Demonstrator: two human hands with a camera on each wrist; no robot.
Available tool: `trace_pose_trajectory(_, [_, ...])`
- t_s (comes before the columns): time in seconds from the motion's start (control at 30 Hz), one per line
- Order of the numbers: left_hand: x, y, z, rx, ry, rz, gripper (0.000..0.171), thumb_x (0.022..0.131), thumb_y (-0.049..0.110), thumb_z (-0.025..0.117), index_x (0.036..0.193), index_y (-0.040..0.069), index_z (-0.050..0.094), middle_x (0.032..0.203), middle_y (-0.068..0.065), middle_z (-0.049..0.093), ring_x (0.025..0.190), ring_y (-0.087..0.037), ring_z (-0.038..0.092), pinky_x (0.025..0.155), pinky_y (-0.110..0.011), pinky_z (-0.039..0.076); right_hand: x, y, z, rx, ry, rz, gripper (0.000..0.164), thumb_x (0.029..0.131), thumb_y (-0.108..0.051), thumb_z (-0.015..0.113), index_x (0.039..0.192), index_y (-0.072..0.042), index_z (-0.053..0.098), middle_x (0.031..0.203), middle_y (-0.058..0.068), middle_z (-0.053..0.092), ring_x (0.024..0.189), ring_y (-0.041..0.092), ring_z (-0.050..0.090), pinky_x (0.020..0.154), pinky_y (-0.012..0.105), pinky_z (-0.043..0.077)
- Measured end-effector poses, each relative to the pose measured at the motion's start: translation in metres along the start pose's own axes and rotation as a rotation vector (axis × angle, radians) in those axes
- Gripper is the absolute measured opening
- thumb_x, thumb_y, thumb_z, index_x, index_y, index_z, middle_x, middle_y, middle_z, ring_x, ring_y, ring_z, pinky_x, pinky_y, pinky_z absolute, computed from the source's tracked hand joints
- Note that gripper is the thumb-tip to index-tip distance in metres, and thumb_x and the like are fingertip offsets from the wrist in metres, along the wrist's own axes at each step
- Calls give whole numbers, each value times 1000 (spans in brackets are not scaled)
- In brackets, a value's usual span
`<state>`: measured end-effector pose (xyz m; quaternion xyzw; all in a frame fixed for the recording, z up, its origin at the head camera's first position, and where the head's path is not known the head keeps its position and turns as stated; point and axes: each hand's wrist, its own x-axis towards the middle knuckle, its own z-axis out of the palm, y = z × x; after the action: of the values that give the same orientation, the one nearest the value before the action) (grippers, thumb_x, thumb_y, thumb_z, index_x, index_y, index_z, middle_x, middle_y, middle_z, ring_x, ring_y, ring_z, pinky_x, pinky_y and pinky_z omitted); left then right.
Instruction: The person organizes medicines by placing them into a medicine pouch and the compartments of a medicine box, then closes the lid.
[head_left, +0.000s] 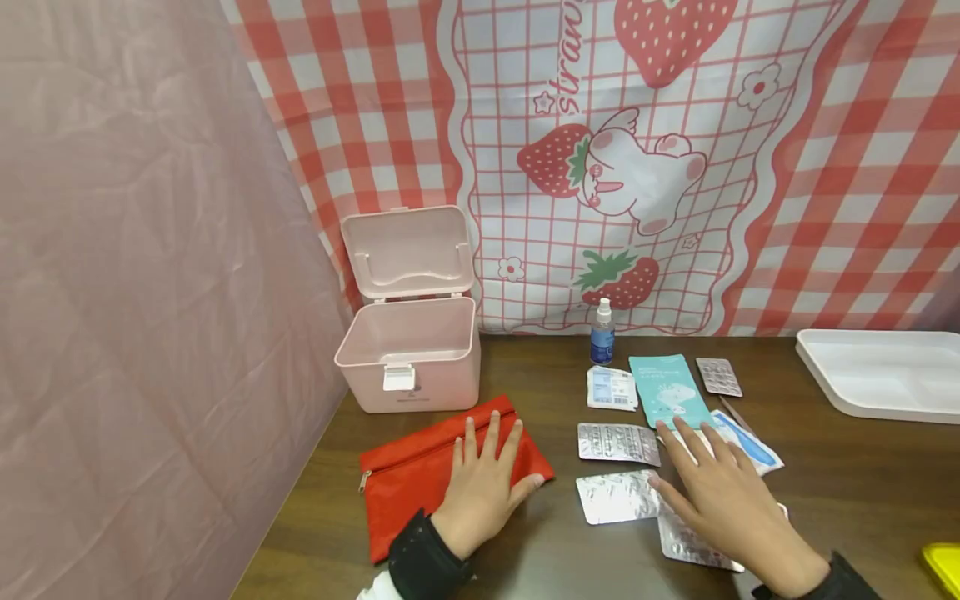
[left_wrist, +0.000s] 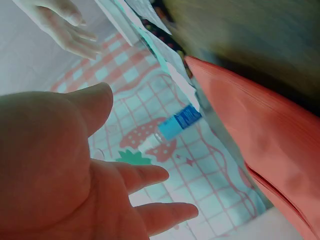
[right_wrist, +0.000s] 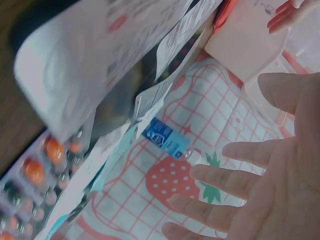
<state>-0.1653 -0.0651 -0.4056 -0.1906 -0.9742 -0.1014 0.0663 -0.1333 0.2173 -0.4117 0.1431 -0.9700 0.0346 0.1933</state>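
- Our left hand (head_left: 480, 487) has its fingers spread apart and holds nothing; it is above the red pouch (head_left: 401, 500).
- Our right hand (head_left: 723, 504) is spread the same way, also without a hold, above several blister packs (head_left: 615, 498).
- The pouch lies on the bench (head_left: 300, 542), near its left edge and slanted to it. We judge it light, soft and inclined to sag; a pinch at a corner or along the zipped border, clear of the zip pull (head_left: 365, 482), should suit it.
- The blister packs lie right of the pouch, well in from the bench's left edge. We expect them light, thin and slippery, bending if squeezed; we would lift by the rims and keep pressure off the pockets.
- Beyond them, a teal packet (head_left: 663, 383) and a white packet (head_left: 611, 388) look flat and floppy, best pinched at an edge.
- Close to the bench's back edge stands the spray bottle (head_left: 602, 340), likely firmer, to be held round its body.
- Towards the bench's back left corner sits the pink box (head_left: 423, 400), lid raised, probably stiff; its side walls offer a grip.
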Motion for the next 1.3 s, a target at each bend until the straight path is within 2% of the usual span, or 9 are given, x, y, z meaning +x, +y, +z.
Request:
trace_pose_trajectory(0.3, [-6,-23,-5,-29,-29,-89,68,86,53,50,140,13,36,146,-20,30,131,-51,23,104,-59,26,14,-22,5,24,-35,-10,62,83,-44,61,130,-6,47,128,19,52,113,44,49,88,60,39])
trace_pose_trajectory(0.6, [-12,-48,-7,4,27,-145,63,84,45,59,132,6,46,135,-23,44,123,-52,34,98,-58,34,31,-54,17,51,56,-123,52,81,-35,66,120,-2,56,114,17,61,104,35,57,87,52,44])
trace_pose_trajectory(0.83, [-19,-73,-10,34,61,-204,60,83,40,61,128,2,50,129,-26,48,117,-55,40,93,-59,39,48,-80,25,69,2,-178,49,84,-35,63,120,-4,56,115,14,61,102,31,57,86,48,47])
trace_pose_trajectory(0.93, [-22,-84,-12,42,70,-227,59,83,39,62,126,0,51,127,-27,49,113,-56,42,89,-60,40,56,-89,30,78,9,-200,48,83,-35,64,118,-3,57,111,13,62,98,31,58,84,47,47])
trace_pose_trajectory(1.1, [-25,-105,-15,33,34,-298,58,84,37,61,125,-2,50,126,-30,48,111,-58,42,84,-62,42,67,-102,37,109,26,-215,45,81,-32,66,113,-2,59,105,12,63,92,29,59,81,46,48])
trace_pose_trajectory(1.3, [-27,-124,-18,15,12,-360,51,86,30,59,123,-5,50,124,-31,49,107,-55,46,81,-61,44,78,-113,46,122,-16,-211,41,82,-32,64,108,0,59,100,12,64,86,30,59,76,44,48])
